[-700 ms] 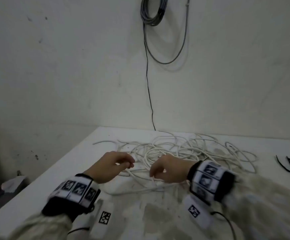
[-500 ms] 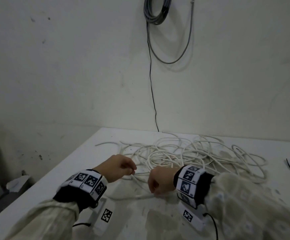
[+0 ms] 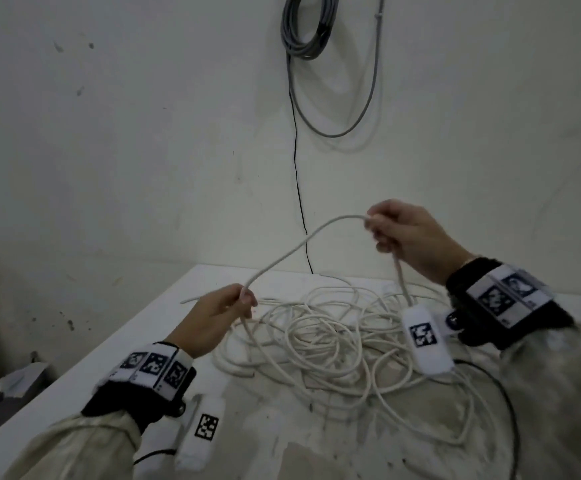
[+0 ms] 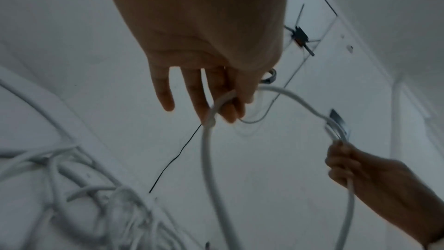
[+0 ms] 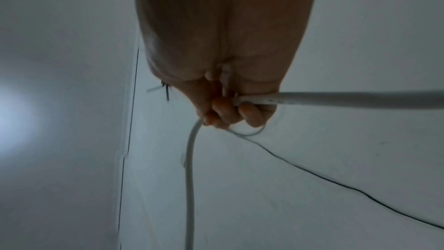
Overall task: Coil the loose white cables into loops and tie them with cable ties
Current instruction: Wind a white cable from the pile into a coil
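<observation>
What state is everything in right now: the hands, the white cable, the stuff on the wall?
Left hand: pinches the white cable near its free end.
Right hand: raised, grips the same cable.
White cable: lifted in an arch between the hands.
Cable pile: loose and tangled on the table, not tied.
Grey cable: coiled, hanging on the wall.
Black wire: hanging down the wall.

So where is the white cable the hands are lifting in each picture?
Head: the white cable arcs mid-picture between the left hand and the raised right hand.
Left wrist: it curves from the fingers at centre across to the right hand at lower right.
Right wrist: it leaves the fist at centre, running right and straight down.
Shared landmark: the thin black wire on the wall.
</observation>
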Demonstrator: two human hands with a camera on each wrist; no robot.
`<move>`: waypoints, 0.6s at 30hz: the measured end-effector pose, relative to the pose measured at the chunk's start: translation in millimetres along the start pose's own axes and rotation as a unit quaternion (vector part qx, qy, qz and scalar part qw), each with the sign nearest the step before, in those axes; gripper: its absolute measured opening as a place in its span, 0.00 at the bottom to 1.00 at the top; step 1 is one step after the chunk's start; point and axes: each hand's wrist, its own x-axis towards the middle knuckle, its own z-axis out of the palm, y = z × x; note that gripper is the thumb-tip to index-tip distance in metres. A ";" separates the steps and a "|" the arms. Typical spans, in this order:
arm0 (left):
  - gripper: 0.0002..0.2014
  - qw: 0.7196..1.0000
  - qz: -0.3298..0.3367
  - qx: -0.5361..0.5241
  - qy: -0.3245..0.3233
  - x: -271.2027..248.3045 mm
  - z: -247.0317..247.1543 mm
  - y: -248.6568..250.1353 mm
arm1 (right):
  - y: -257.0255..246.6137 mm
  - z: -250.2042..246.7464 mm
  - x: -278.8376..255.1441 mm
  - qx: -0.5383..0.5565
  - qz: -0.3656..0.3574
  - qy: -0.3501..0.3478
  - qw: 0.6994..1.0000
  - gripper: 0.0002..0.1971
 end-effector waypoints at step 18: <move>0.07 0.939 0.063 -0.326 -0.093 31.5 75.6 105.3 | -35.7 -27.1 -37.3 -0.108 -0.128 -0.022 0.986 0.17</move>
